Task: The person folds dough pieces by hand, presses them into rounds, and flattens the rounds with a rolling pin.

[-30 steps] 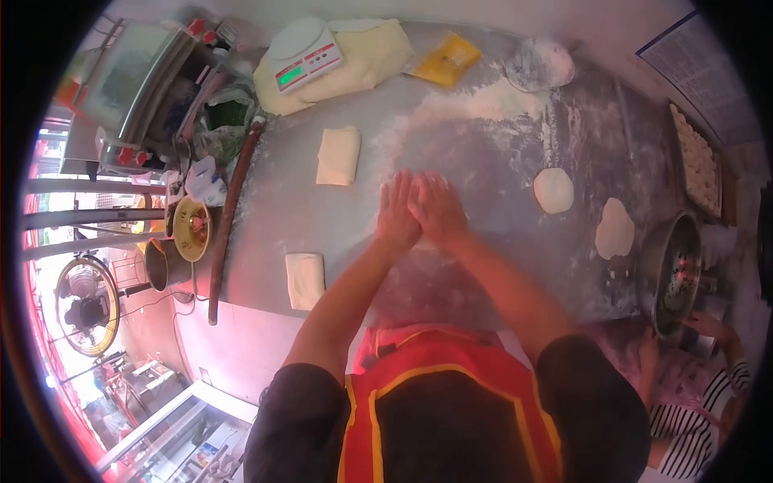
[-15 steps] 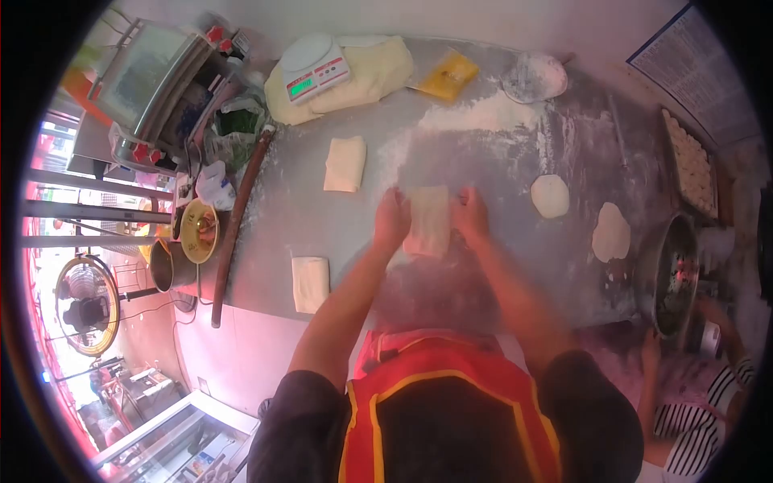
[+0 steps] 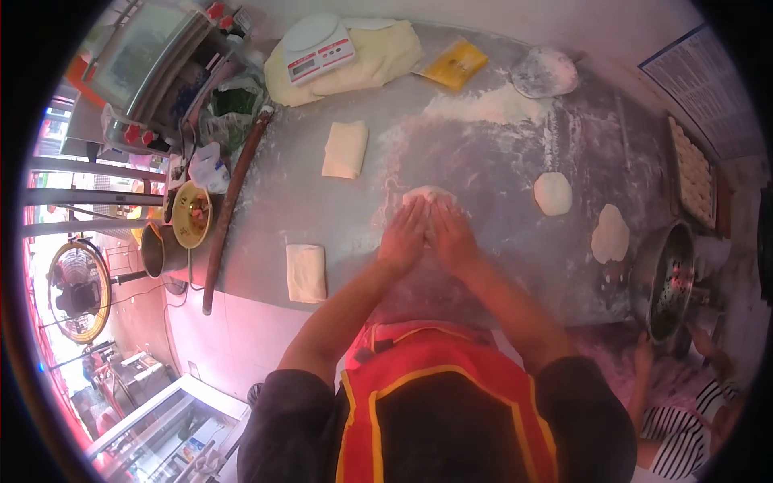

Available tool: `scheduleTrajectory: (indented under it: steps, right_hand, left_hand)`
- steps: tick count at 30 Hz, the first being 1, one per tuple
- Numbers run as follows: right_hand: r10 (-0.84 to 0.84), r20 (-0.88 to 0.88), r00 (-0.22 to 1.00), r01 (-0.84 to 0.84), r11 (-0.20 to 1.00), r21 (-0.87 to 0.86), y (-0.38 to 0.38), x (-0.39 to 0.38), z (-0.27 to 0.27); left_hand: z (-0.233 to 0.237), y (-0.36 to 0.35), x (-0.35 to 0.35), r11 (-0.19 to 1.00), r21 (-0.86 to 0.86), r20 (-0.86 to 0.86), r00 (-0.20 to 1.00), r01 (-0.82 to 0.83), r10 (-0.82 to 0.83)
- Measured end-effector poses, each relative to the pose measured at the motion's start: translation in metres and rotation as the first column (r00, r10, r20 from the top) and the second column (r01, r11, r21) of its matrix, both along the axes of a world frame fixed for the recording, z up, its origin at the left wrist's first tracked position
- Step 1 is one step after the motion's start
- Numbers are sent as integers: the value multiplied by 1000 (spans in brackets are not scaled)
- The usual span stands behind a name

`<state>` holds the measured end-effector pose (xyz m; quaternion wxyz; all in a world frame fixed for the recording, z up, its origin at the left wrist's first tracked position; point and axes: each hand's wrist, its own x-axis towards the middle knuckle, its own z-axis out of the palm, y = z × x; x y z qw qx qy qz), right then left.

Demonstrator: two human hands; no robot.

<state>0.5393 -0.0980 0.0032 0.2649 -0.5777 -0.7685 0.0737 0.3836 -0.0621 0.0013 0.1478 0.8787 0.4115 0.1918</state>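
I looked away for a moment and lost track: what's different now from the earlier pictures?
The left hand and right hand, last seen apart at either side of the pale, rectangular dough piece, have come inward and lie together on it. The white electronic scale's green-lit display has gone grey. The two folded cream dough rectangles stayed put.

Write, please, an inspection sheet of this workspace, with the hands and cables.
Surface: smooth grey table, scattered white flour.
Job's things: pale soft dough piece under both hands; two folded rectangular dough pieces, two flat rounded dough pieces.
Clutter: white plastic scale on large pale dough mass; long brown rolling pin.
Grippers: bare left hand and right hand, touching the dough.
Cables: thin grey cable near the table's left side.
Surroundings: round black-and-yellow fan; co-worker's striped black-and-white sleeve.
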Motion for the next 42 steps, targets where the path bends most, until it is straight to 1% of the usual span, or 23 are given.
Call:
scheduleTrajectory:
  steps: [3, 6, 9, 10, 11, 12, 13, 15, 17, 18, 19, 21, 23, 24, 25, 28, 31, 33, 35, 36, 38, 39, 42]
  right_hand:
    - [-11, 58, 998, 4, 993, 119, 9, 1, 7]
    - [-137, -154, 979, 90, 956, -280, 26, 13, 8]
    - [-251, -277, 927, 188, 953, -236, 65, 33, 20]
    - [-238, -255, 937, 118, 905, -409, 74, 28, 13]
    - [-216, -236, 947, 48, 825, -563, 86, 21, 6]
    - [-186, -222, 957, -20, 722, -692, 102, 12, 2]
    - [-20, -167, 986, -108, 689, -716, 111, -4, 10]
    - [313, -85, 946, -259, 571, -779, 117, -41, 22]
    - [493, -51, 869, -435, 709, -555, 100, -69, 6]
    - [573, -9, 819, -523, 741, -422, 96, -77, 1]
    - [402, -165, 901, -422, 721, -549, 101, -74, 8]
    - [-45, -349, 936, -268, 554, -788, 115, -45, 23]
    - [-340, -399, 852, -52, 701, -711, 99, 5, 5]
    - [-509, -420, 752, -49, 591, -805, 83, 23, 17]
    - [-674, -388, 629, -66, 451, -890, 55, 35, 30]
    - [-681, -239, 692, 66, 390, -919, 17, 68, 24]
    - [-558, -323, 764, 309, 757, -575, 38, 66, -7]
    - [-523, -421, 741, 242, 793, -559, 64, 45, -14]
    - [-533, -355, 768, 276, 776, -567, 80, 32, -9]
    - [-494, -335, 802, 209, 758, -618, 89, 38, -6]
    - [-416, -308, 856, 73, 686, -724, 89, 46, -3]
    - [-376, -320, 869, 81, 748, -659, 82, 46, 3]
    - [-240, -347, 907, 72, 898, -433, 49, 50, 18]
  left_hand:
    - [-9, 8, -2, 1000, 26, -77, 997, 14, -12]
    - [-9, 12, -4, 995, -94, -41, 999, 31, -35]
    - [0, 6, -30, 986, -167, -180, 983, 15, -46]
    - [-1, -4, -38, 957, -261, -28, 992, -127, 124]
    - [-1, -13, -44, 897, -365, 108, 946, -247, 305]
    - [0, -15, -48, 814, -472, 225, 846, -339, 483]
    - [2, -18, -55, 804, -468, 240, 823, -365, 514]
    - [10, -29, -70, 777, -470, 256, 778, -418, 573]
    - [23, -33, -76, 720, -512, 212, 744, -468, 634]
    - [26, -33, -78, 690, -530, 194, 722, -493, 664]
    - [24, -34, -82, 724, -492, 229, 731, -483, 643]
    - [20, -35, -92, 786, -410, 294, 748, -463, 595]
    - [21, -28, -88, 712, -522, 218, 734, -469, 643]
    - [19, -27, -84, 664, -581, 171, 727, -471, 665]
    - [14, -31, -81, 667, -602, 188, 734, -439, 653]
    - [1, -3, -56, 712, -607, 264, 756, -352, 599]
    - [-7, 32, -16, 747, -591, 257, 807, -304, 532]
    - [-12, 55, 6, 742, -601, 223, 829, -296, 512]
    - [-10, 63, 22, 766, -544, 135, 865, -342, 483]
    - [-5, 70, 26, 783, -507, 85, 883, -360, 461]
    - [17, 81, 24, 668, -695, -34, 940, -267, 340]
    - [25, 82, 21, 585, -777, -83, 959, -234, 272]
    - [29, 53, 18, 814, -547, 78, 956, -196, 283]
